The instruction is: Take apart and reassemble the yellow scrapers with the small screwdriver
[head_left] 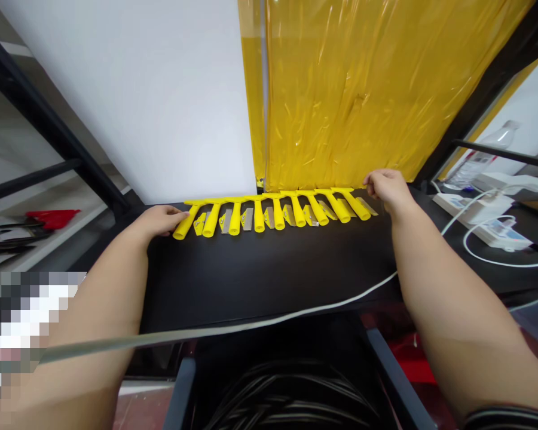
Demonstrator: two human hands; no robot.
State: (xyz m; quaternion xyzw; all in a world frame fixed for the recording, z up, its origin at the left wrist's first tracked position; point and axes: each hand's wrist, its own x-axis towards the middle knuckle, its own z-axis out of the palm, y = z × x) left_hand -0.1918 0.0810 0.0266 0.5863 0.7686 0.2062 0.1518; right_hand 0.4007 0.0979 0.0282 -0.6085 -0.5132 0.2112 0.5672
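Observation:
Several yellow plastic scrapers (pixel 259 216) with round hollow handles lie side by side in a row on the black tabletop (pixel 269 272). Their handle ends point toward me, and thin blade-like pieces show between the handles. At the left end, my left hand (pixel 160 220) has its fingers closed against the leftmost scraper (pixel 185 226); the far side of that grip is hidden. Just beyond the rightmost scraper (pixel 359 206), my right hand (pixel 389 186) hovers with its fingers curled in, and nothing shows in them.
A white panel (pixel 152 89) and yellow film (pixel 341 95) stand behind the row. A white cable (pixel 296 313) crosses the table's front edge. To the right are a power strip (pixel 488 221), cords and a plastic bottle (pixel 484 152). Black frame bars (pixel 54 113) flank the table.

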